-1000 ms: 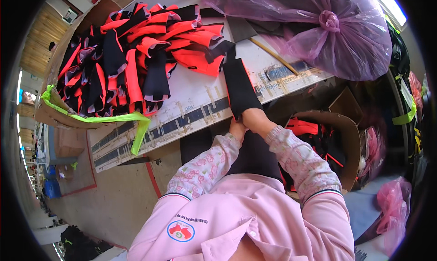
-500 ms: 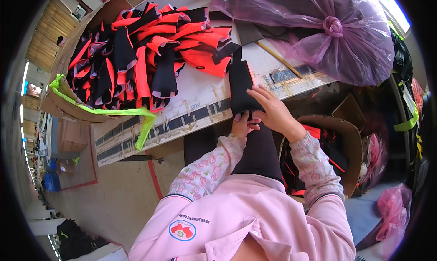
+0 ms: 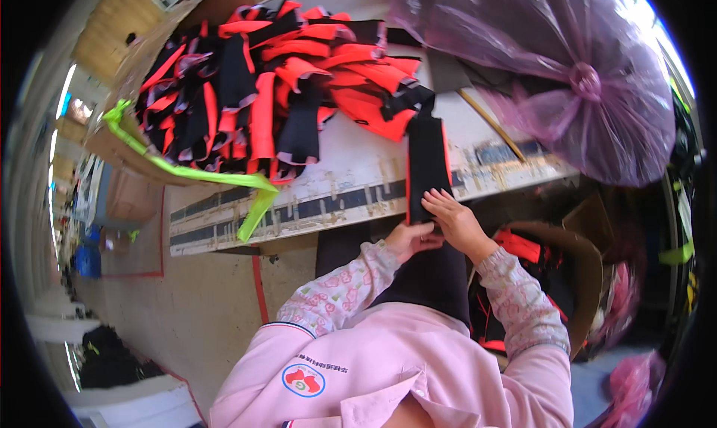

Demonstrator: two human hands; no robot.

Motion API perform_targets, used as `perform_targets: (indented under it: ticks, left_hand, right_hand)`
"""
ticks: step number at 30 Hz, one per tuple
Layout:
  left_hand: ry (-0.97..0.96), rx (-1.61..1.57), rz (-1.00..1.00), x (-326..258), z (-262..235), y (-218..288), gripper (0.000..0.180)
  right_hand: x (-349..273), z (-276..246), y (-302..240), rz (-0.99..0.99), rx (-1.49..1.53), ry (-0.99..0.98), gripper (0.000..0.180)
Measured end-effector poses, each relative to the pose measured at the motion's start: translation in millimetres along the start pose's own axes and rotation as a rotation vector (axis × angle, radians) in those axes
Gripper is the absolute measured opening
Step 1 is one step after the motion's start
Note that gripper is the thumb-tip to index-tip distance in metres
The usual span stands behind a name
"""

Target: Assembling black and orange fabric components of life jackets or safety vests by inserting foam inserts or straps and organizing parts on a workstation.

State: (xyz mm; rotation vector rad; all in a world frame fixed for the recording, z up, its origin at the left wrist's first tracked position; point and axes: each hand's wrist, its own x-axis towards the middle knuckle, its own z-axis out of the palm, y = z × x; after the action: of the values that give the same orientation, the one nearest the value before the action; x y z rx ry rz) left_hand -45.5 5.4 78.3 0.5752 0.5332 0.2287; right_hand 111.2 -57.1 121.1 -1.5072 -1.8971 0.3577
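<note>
A black fabric strip [image 3: 428, 163] with orange edges lies over the table's near edge, its lower end at my hands. My left hand [image 3: 411, 239] is closed on that lower end, fingertips partly hidden. My right hand [image 3: 461, 225] rests on the strip's lower right part, its fingers stretched out and close together, its thumb mostly hidden. The strip's upper end meets a black band beside a large heap of orange and black fabric pieces [image 3: 261, 92], which spreads from a cardboard box onto the table.
A tied purple plastic bag [image 3: 597, 122] stands at the far right of the white table [image 3: 351, 159]. A yellow stick [image 3: 489, 122] lies near it. Lime-green tape [image 3: 194, 172] hangs along the box. Below the table at right, a cardboard box [image 3: 586, 278] holds more orange and black pieces.
My right hand has slid down the strip toward its lower end, its fingers drawing together. My left hand stays at that end. The whole view has shifted slightly.
</note>
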Motion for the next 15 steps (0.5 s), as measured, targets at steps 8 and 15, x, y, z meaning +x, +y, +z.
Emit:
perform_targets:
  ticks: [8,15]
  left_hand:
    - [0.162,0.070,-0.231,31,5,-1,0.069]
    - [0.217,0.093,-0.052,14,11,-1,0.038]
  right_hand:
    - [-19,-5,-5,0.042,0.032,-0.020,0.031]
    - [-8,-12,1,0.360,0.771,0.001,0.022]
